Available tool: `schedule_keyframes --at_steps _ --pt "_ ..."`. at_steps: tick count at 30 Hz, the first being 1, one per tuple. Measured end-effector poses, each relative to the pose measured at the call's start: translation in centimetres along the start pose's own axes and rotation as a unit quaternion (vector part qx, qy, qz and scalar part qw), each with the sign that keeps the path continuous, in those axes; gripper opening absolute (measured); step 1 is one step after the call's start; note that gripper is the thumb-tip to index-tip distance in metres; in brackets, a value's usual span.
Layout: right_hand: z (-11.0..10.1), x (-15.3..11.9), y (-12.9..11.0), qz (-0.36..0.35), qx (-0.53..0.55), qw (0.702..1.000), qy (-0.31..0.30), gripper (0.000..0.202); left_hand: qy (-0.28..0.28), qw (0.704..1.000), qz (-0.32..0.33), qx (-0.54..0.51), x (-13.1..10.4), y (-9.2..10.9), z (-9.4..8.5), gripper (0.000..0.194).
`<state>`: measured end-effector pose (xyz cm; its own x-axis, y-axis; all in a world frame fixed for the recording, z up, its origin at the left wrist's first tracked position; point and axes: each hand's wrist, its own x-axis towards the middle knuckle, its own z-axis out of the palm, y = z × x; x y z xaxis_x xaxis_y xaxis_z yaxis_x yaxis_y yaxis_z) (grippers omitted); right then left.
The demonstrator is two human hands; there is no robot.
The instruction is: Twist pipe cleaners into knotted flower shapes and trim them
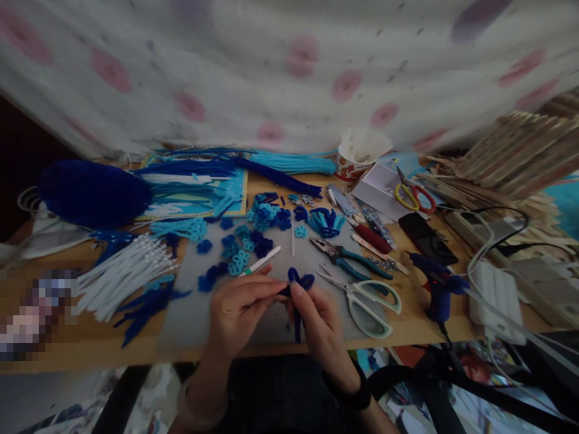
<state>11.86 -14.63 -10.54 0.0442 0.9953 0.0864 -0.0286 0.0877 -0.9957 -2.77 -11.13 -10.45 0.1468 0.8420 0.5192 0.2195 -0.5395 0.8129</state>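
Observation:
A dark blue pipe cleaner (298, 278), bent into loops with a tail hanging down, is pinched between both hands over the grey mat's front part. My left hand (242, 301) closes its fingertips on the left side of it. With thumb and fingers my right hand (319, 313) grips the piece just below the loops. A white pen-like stick (265, 260) lies just beyond my left hand. Beside my right hand are pale-handled scissors (368, 301), open, and teal-handled pliers (353, 259).
Blue pipe-cleaner flowers (239, 261) lie on the grey mat (190, 322). White beaded stems (126, 277) are at left. A blue glue gun (438, 286), black phone (427, 238), red-yellow scissors (414, 196) and paper cup (350, 167) stand or lie at right, near cables.

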Motion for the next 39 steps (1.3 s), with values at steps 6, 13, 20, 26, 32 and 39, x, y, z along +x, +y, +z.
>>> schedule_keyframes --at_steps 6,13,20,26,32,39 --pt "-0.2 -0.1 0.3 -0.007 0.001 1.0 -0.017 0.052 -0.001 1.0 0.003 -0.029 0.1 0.0 -0.1 0.021" --pt "-0.2 0.2 0.5 0.005 0.029 0.999 -0.038 0.05 0.039 0.997 -0.063 -0.016 -0.4 -0.3 0.0 0.011" --pt "-0.1 0.4 0.3 0.017 0.032 0.999 -0.029 0.046 0.046 0.991 -0.122 -0.017 -0.6 -0.4 0.2 0.009" --pt "-0.3 0.4 0.2 0.018 0.023 0.999 -0.016 0.045 0.035 0.985 -0.153 -0.076 -0.6 -0.5 0.1 0.015" --pt "-0.3 0.3 0.4 0.01 -0.013 0.999 -0.035 0.045 0.044 0.95 -0.25 -0.18 -0.7 -0.4 0.8 0.023" --pt "-0.7 0.2 0.7 -0.088 -0.164 0.978 -0.088 0.022 0.121 0.852 -0.426 -0.28 -1.1 -0.2 2.5 0.028"
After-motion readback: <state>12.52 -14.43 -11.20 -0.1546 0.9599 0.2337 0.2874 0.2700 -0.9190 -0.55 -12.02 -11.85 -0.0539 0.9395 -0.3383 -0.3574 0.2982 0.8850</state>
